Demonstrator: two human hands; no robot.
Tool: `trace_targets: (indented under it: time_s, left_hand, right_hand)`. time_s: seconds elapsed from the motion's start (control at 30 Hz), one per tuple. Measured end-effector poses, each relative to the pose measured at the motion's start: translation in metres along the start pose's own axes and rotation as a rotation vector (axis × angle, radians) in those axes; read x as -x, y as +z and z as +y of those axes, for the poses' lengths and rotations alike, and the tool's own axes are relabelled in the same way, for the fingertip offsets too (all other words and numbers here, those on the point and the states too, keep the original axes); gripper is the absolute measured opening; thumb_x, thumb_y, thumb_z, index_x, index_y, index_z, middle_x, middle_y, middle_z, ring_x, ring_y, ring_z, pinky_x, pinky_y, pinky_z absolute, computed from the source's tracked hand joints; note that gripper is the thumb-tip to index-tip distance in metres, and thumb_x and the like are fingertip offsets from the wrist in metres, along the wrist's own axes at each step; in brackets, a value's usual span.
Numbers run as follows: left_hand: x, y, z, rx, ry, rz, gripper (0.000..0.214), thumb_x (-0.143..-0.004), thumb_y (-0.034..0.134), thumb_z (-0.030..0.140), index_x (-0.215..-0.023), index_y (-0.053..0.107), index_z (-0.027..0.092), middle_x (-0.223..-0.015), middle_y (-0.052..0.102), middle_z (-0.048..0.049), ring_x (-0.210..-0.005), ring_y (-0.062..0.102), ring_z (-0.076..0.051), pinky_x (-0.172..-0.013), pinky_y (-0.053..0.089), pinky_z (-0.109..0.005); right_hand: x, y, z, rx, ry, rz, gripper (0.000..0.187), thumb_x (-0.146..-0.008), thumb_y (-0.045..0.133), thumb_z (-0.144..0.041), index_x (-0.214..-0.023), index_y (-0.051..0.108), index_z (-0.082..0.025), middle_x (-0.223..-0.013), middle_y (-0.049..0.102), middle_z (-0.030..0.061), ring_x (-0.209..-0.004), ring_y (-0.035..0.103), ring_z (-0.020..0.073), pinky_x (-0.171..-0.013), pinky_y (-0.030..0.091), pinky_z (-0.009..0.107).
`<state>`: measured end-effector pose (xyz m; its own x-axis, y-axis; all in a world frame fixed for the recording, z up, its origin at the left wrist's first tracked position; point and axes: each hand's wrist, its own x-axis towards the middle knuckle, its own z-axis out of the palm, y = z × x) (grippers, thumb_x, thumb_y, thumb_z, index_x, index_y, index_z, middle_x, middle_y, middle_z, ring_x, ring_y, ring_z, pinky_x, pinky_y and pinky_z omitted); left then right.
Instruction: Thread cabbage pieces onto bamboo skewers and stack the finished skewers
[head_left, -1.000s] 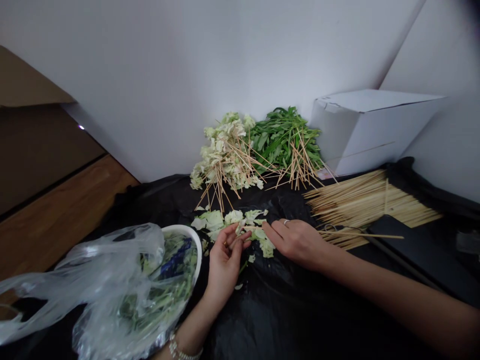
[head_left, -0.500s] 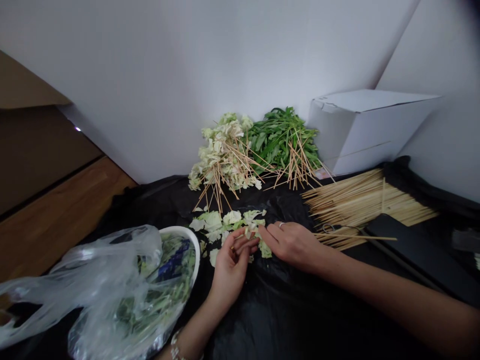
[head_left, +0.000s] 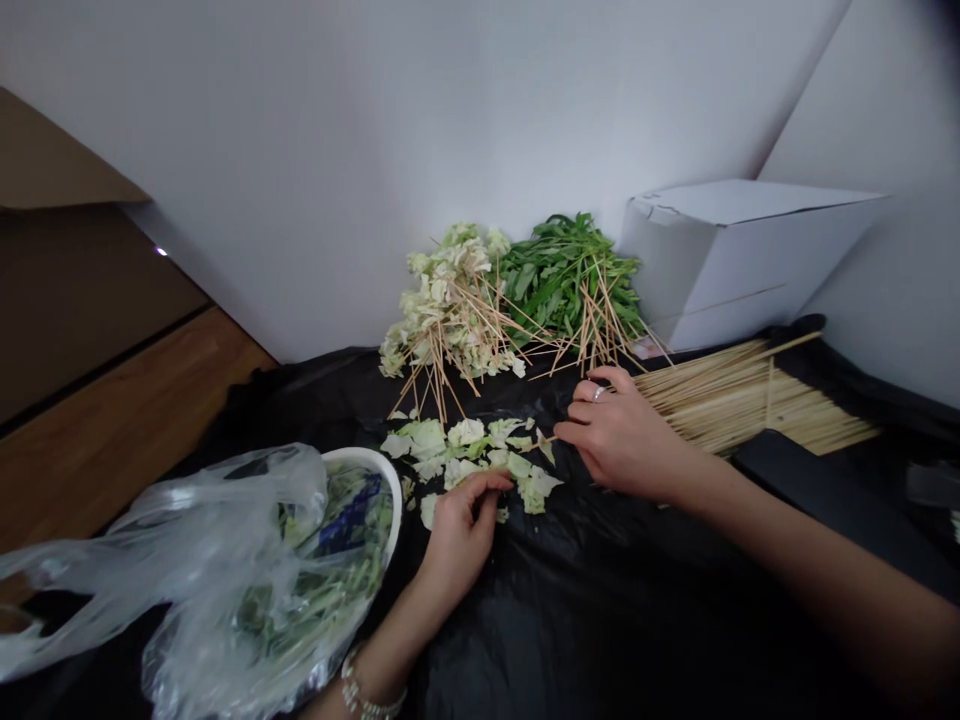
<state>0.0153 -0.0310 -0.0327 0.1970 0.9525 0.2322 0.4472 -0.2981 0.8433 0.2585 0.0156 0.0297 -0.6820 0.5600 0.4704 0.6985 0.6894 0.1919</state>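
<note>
In the head view, my right hand (head_left: 630, 435) is closed round a thin bamboo skewer (head_left: 799, 342), which points left with a scrap of cabbage at its tip. My left hand (head_left: 459, 530) lies at the front of loose cabbage leaf pieces (head_left: 465, 432) spread on black plastic sheeting. Its fingers are curled and touch a leaf, with a gap between thumb and forefinger. Behind the pieces is a heap of skewered cabbage (head_left: 442, 290). Beside that heap lie green leaves on skewers (head_left: 555, 270).
A stack of bare bamboo skewers (head_left: 712, 390) lies to the right, near a dark flat object (head_left: 810, 490). Behind stands a white box (head_left: 735, 250). At left, a white tub (head_left: 394, 480) of greens sits partly under a clear plastic bag (head_left: 232, 540). A brown cardboard box (head_left: 82, 270) is far left.
My right hand has moved right and slightly back with the skewer, away from my left hand. My left hand has let go of the cabbage on the skewer and lowered to the loose leaves.
</note>
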Motion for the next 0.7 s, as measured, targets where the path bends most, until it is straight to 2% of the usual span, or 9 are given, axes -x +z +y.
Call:
trace_targets:
  time_s: [0.27, 0.5, 0.6, 0.7]
  left_hand:
    - [-0.001, 0.001, -0.004, -0.032, 0.026, -0.003, 0.020, -0.090, 0.050, 0.015, -0.092, 0.069, 0.021, -0.111, 0.073, -0.0065, -0.107, 0.067, -0.021, -0.096, 0.051, -0.037]
    - [0.000, 0.002, -0.001, -0.022, 0.014, -0.010, 0.020, -0.090, 0.050, 0.017, -0.092, 0.069, 0.022, -0.109, 0.073, -0.0060, -0.104, 0.068, -0.020, -0.094, 0.051, -0.035]
    - [0.001, 0.001, 0.004, -0.016, -0.020, 0.001, 0.018, -0.090, 0.052, 0.021, -0.093, 0.070, 0.021, -0.106, 0.074, -0.0059, -0.102, 0.068, -0.020, -0.092, 0.051, -0.034]
    - [0.001, -0.001, 0.011, 0.069, -0.107, 0.050, 0.017, -0.091, 0.054, 0.029, -0.096, 0.068, 0.020, -0.093, 0.073, -0.0052, -0.088, 0.069, -0.019, -0.080, 0.053, -0.031]
  right_hand:
    - [0.000, -0.003, -0.006, 0.014, -0.042, -0.051, 0.012, -0.074, 0.058, -0.011, -0.073, 0.065, -0.020, -0.069, 0.062, 0.0027, -0.091, 0.051, 0.0236, -0.103, 0.020, 0.050]
    - [-0.003, 0.006, -0.022, 0.130, -0.146, -0.015, 0.020, -0.085, 0.052, -0.008, -0.076, 0.067, -0.018, -0.070, 0.062, 0.0036, -0.087, 0.051, 0.0226, -0.105, 0.019, 0.052]
    - [-0.003, 0.006, -0.019, 0.121, -0.129, -0.004, 0.020, -0.084, 0.052, -0.009, -0.076, 0.067, -0.018, -0.071, 0.062, 0.0037, -0.088, 0.050, 0.0224, -0.106, 0.019, 0.051]
    - [-0.002, 0.001, -0.010, 0.077, -0.068, 0.002, 0.016, -0.080, 0.055, -0.009, -0.075, 0.066, -0.018, -0.072, 0.061, 0.0038, -0.089, 0.050, 0.0222, -0.105, 0.022, 0.050]
